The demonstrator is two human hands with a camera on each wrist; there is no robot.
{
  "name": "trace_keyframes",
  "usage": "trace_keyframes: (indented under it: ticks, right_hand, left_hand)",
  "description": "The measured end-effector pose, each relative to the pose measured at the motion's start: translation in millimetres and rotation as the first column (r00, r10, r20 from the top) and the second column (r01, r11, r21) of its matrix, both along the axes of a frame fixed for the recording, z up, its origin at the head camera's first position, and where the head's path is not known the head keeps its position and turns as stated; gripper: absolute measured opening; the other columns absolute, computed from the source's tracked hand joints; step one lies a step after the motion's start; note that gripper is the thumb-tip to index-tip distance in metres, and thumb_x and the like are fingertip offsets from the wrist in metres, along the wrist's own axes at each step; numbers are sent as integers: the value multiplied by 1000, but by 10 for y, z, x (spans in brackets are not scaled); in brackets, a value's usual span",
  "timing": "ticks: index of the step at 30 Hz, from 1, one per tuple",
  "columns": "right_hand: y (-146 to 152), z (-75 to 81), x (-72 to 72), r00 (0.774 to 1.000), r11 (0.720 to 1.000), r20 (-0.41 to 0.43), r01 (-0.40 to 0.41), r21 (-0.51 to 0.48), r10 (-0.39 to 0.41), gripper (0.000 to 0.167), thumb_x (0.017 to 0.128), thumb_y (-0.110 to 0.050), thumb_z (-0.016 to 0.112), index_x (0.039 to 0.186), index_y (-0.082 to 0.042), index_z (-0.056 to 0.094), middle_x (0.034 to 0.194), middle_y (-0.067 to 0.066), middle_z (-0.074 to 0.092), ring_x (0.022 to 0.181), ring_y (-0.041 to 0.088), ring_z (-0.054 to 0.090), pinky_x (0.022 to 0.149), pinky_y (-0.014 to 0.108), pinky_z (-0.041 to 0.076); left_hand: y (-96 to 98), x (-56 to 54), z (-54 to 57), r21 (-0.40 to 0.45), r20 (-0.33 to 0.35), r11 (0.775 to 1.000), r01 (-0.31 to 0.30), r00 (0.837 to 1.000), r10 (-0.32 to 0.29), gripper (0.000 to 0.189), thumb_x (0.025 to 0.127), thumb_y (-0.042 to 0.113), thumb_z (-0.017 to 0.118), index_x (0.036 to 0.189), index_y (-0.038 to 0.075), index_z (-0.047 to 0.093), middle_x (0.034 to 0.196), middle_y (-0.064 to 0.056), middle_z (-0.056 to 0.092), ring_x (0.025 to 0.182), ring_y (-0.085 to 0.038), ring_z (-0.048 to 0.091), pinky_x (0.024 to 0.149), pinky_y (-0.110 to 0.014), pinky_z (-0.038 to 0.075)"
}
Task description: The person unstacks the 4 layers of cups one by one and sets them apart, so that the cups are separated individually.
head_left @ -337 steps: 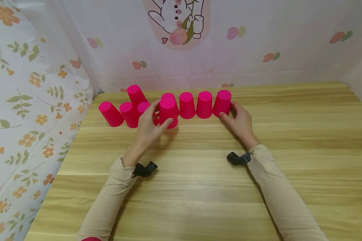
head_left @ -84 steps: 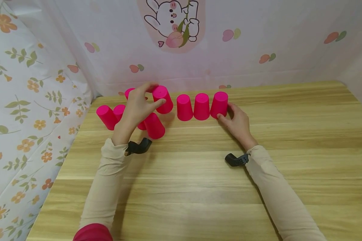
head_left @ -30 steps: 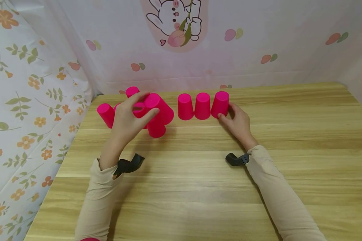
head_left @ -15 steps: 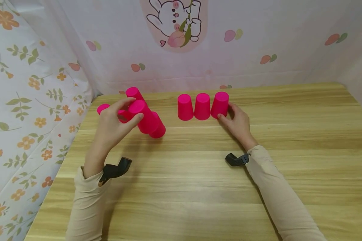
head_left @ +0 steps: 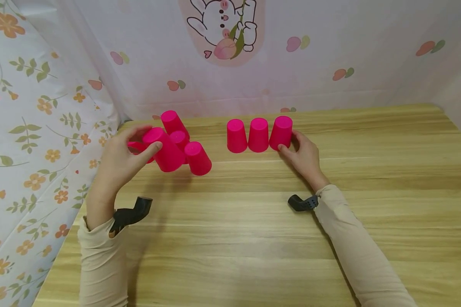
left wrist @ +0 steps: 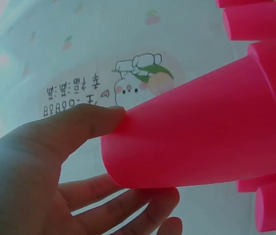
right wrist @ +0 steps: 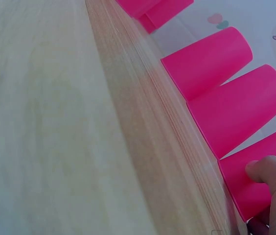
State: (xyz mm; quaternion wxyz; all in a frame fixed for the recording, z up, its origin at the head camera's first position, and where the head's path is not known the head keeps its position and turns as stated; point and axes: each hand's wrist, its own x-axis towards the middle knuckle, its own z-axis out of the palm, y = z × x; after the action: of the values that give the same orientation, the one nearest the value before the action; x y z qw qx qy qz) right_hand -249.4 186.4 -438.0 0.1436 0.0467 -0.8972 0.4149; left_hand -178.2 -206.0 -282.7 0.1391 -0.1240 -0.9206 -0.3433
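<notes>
My left hand (head_left: 117, 160) pinches an upside-down pink plastic cup (head_left: 165, 153) between thumb and fingers. That cup hangs in front of the left group, and in the left wrist view the thumb presses near its closed end. Just right of it stand one cup (head_left: 198, 158) and, behind, another (head_left: 179, 140). A further cup (head_left: 174, 122) is at the back, and one more cup (head_left: 137, 146) is mostly hidden by my left hand. My right hand (head_left: 307, 155) grips the lower side of the rightmost cup (head_left: 281, 132) in a row of three, all mouth down.
The row's left cup (head_left: 236, 136) and middle cup (head_left: 258, 135) stand close together near the back of the wooden table (head_left: 234, 238). A gap separates them from the left group. A printed white cloth (head_left: 311, 85) hangs behind, and a floral cloth (head_left: 42, 140) hangs at the left.
My left hand has lifted the row's former leftmost cup and carried it left and nearer. Before that, another cup was set down by the left group. My right hand has stayed on its cup.
</notes>
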Motion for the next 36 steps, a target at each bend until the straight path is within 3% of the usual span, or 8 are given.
trace_keyframes:
  ticks: [6, 12, 20, 23, 30, 36]
  right_hand:
    - [3, -7, 1, 1000, 1000, 0, -2, 10, 2, 58, 84, -26, 65, 130, 4, 48, 127, 21, 53, 118, 36, 48, 99, 49, 35]
    - [6, -15, -7, 1000, 1000, -1, 0, 8, 0, 57, 84, -26, 65, 129, 4, 49, 127, 21, 53, 118, 36, 48, 98, 48, 36]
    - [8, 1, -7, 1000, 1000, -20, -4, 1, 4, 56, 84, -27, 65, 128, 3, 50, 124, 21, 55, 117, 36, 49, 97, 48, 36]
    - [5, 3, -5, 1000, 1000, -14, -3, 4, 3, 56, 84, -27, 65, 128, 3, 50, 125, 21, 54, 117, 36, 49, 97, 48, 36]
    - [-4, -3, -8, 1000, 1000, -4, -5, -1, 5, 57, 84, -27, 66, 129, 4, 50, 126, 21, 54, 118, 35, 48, 98, 47, 35]
    - [-1, -7, -11, 1000, 1000, -8, -5, -10, 5, 56, 84, -27, 66, 129, 3, 50, 126, 21, 54, 118, 35, 48, 98, 48, 36]
  left_hand:
    - [-47, -46, -54, -83, 41, 996, -12, 999, 16, 45, 84, 25, 69, 120, 1, 59, 102, -13, 64, 83, -26, 62, 63, -14, 44]
    - [-61, -71, -97, -125, 115, 992, 6, 993, 8, 49, 84, 27, 69, 124, 3, 56, 109, -13, 62, 86, -29, 62, 70, -33, 48]
    - [-67, -106, -125, -125, 259, 987, 102, 964, -66, 55, 86, 29, 67, 129, -1, 50, 109, -17, 60, 96, -33, 57, 78, -45, 47]
    - [-67, -115, -138, -142, 298, 983, 115, 952, -69, 55, 86, 28, 67, 129, -2, 49, 109, -17, 59, 97, -33, 56, 81, -47, 46]
    - [-66, -139, -187, -177, 334, 976, 126, 941, -61, 52, 86, 25, 67, 126, -2, 50, 109, -17, 59, 99, -35, 54, 83, -48, 45]
    - [-54, -168, -218, -171, 323, 977, 130, 944, -69, 44, 86, 18, 67, 121, -4, 52, 109, -19, 59, 98, -34, 56, 82, -48, 47]
